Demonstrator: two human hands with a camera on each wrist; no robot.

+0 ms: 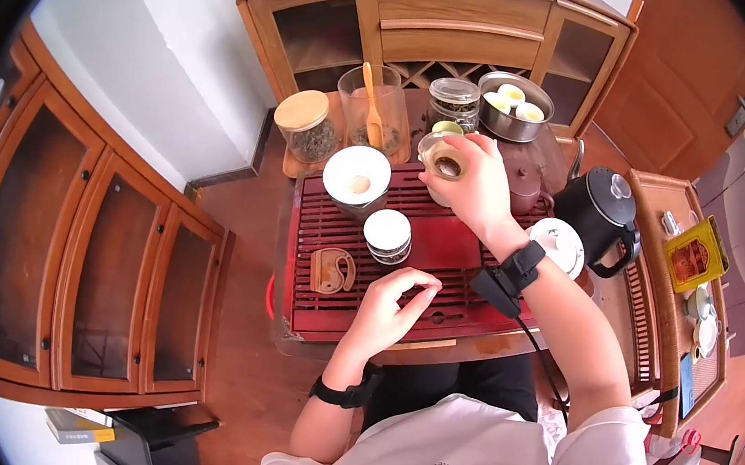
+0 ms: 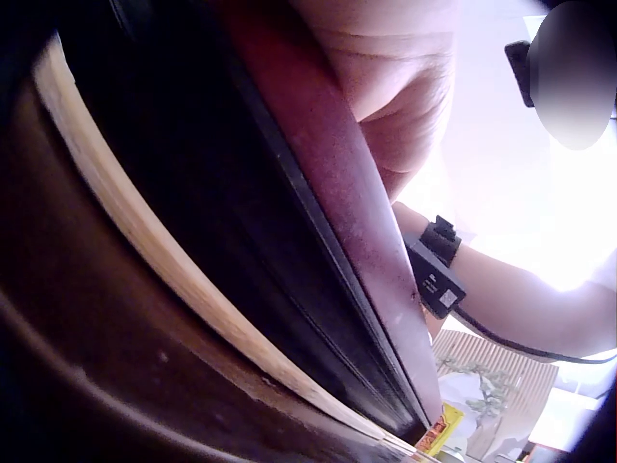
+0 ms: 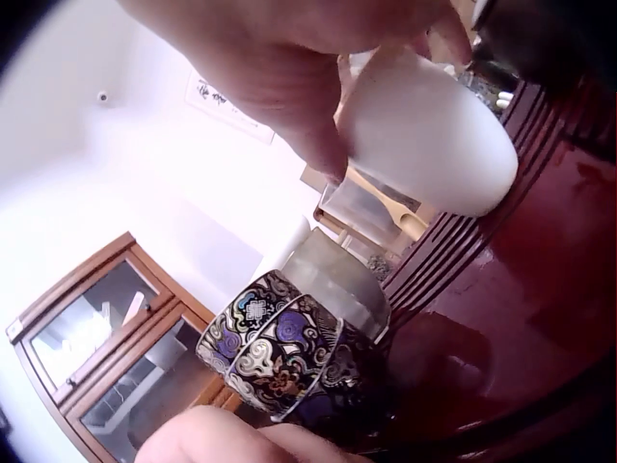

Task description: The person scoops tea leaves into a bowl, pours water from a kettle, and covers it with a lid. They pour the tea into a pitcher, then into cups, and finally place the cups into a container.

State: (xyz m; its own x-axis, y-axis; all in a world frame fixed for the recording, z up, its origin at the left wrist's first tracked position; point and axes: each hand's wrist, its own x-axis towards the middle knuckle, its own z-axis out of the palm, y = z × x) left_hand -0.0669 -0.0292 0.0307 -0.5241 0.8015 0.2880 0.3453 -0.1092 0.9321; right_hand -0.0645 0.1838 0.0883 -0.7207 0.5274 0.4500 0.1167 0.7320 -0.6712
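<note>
My right hand (image 1: 479, 185) grips a white cup (image 3: 424, 135) over the far part of the red slatted tea tray (image 1: 445, 236). The cup leans, and something brown shows inside its mouth in the head view. In the right wrist view the thumb lies along the cup's side. My left hand (image 1: 389, 312), fingers loosely bent and holding nothing, is at the tray's near edge. Just beyond it stands a patterned tin (image 3: 289, 347) with a white lid (image 1: 387, 230). A taller container with a white top (image 1: 357, 176) is behind that tin.
Right of the tray are a brown teapot (image 1: 522, 183), a white lidded bowl (image 1: 558, 243) and a black kettle (image 1: 599, 217). Behind stand lidded jars (image 1: 454, 104), a clear container with a wooden scoop (image 1: 372, 108) and a metal pot (image 1: 513, 125) holding white cups.
</note>
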